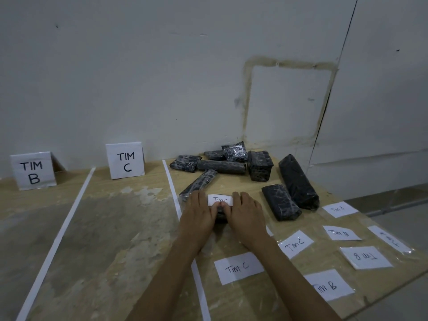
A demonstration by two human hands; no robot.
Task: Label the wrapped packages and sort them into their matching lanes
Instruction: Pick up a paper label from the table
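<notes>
Black package (220, 218), left hand (199, 214) and right hand (247, 215) palms-down clasping it, thumbs on label (220, 199)

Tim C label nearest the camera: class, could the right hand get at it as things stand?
Probably yes. The Tim C label lies uncovered beside the right forearm. The right hand, though, holds the wrapped package with the left hand and would have to let go.
</notes>
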